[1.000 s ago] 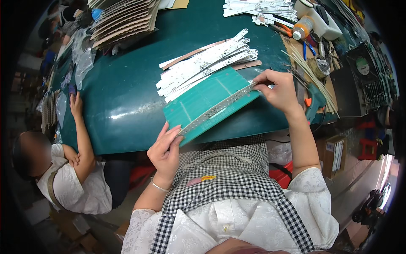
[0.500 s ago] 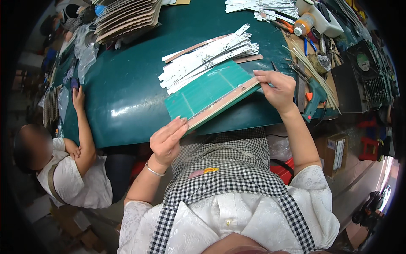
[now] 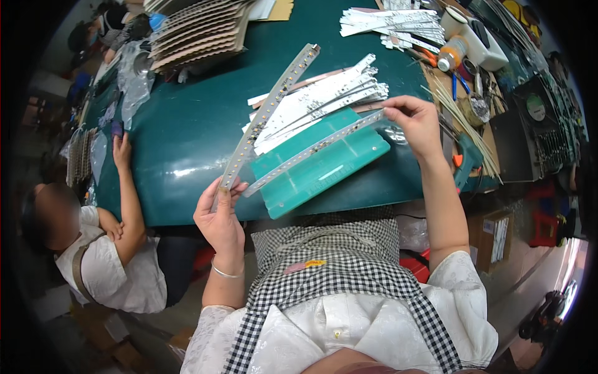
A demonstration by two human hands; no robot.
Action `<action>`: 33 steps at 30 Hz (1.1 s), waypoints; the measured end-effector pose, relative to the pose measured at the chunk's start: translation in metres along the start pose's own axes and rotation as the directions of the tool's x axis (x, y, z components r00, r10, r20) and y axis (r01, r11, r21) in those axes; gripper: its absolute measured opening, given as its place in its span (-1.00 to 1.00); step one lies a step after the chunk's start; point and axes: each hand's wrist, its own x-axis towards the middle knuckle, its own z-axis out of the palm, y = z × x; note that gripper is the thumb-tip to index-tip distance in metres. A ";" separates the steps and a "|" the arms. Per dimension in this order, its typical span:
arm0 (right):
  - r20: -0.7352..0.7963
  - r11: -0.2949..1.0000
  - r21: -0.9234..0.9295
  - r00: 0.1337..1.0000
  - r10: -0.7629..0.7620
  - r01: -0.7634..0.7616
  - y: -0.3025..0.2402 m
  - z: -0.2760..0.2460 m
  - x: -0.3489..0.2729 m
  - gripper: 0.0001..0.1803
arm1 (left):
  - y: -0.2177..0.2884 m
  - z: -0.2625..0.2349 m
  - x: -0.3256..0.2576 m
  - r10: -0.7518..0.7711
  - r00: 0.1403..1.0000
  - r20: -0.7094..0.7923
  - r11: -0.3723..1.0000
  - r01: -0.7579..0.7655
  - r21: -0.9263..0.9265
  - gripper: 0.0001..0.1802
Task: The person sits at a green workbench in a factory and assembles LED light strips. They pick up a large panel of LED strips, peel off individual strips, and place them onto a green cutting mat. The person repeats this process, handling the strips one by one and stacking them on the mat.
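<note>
My left hand [image 3: 221,215] pinches the lower end of a long grey LED strip [image 3: 265,115] dotted with small yellow LEDs, which slants up and away. Between the thumb and fingers of my right hand [image 3: 412,121] is the far end of a white LED strip [image 3: 314,148]. That strip crosses above a green plastic block [image 3: 324,177], and its near end comes close to my left fingertips; whether they touch I cannot tell. The block lies tilted on the green tabletop [image 3: 174,137]. Behind it, a pile of white strips [image 3: 324,103] is partly hidden by the grey strip.
A stack of corrugated cardboard sheets [image 3: 202,34] stands at the back left. More white strips [image 3: 395,25] lie at the back right, beside a bottle [image 3: 453,53], pliers and a green glue gun [image 3: 467,163]. On the left sits a co-worker [image 3: 118,249], one arm on the table.
The two hands held a strip along the green block's near edge before. Now a strip is in each hand; the left one has swung upright and the block lies flatter below.
</note>
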 end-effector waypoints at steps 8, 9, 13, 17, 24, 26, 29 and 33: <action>-0.074 0.864 -0.503 0.994 -0.081 0.033 0.019 0.002 0.083 -0.77 | 0.018 0.006 0.008 0.047 0.996 -0.075 0.997 -0.052 -0.061 -0.76; -0.085 0.791 -0.580 0.951 -0.297 0.195 0.023 0.002 0.081 -0.72 | 0.017 0.007 0.008 0.016 0.998 -0.062 0.996 -0.021 -0.090 -0.76; -0.128 0.829 -0.489 0.918 -0.375 0.271 -0.008 0.019 0.042 -0.70 | 0.013 0.011 -0.001 -0.089 0.996 -0.014 0.969 0.084 -0.231 -0.71; 0.267 0.969 -0.016 0.935 -0.235 0.248 -0.060 0.061 -0.045 -0.72 | 0.013 0.057 -0.023 -0.225 0.963 0.150 0.920 0.260 -0.293 -0.71; 0.110 0.934 0.328 0.976 -0.187 0.142 -0.078 0.073 -0.074 -0.89 | 0.004 0.106 -0.044 -0.324 0.786 0.526 0.879 0.456 -0.140 -0.72; 0.134 0.952 0.272 0.974 -0.185 0.143 -0.088 0.070 -0.074 -0.87 | 0.012 0.105 -0.047 -0.359 0.729 0.582 0.881 0.470 -0.045 -0.73; 0.366 0.953 0.080 0.881 -0.300 0.291 -0.098 0.067 -0.071 -0.83 | 0.017 0.107 -0.048 -0.277 0.773 0.571 0.926 0.373 -0.056 -0.76; 0.365 0.901 -0.035 0.845 -0.392 0.433 -0.097 0.074 -0.072 -0.82 | 0.011 0.102 -0.046 -0.216 0.797 0.564 0.976 0.171 0.133 -0.79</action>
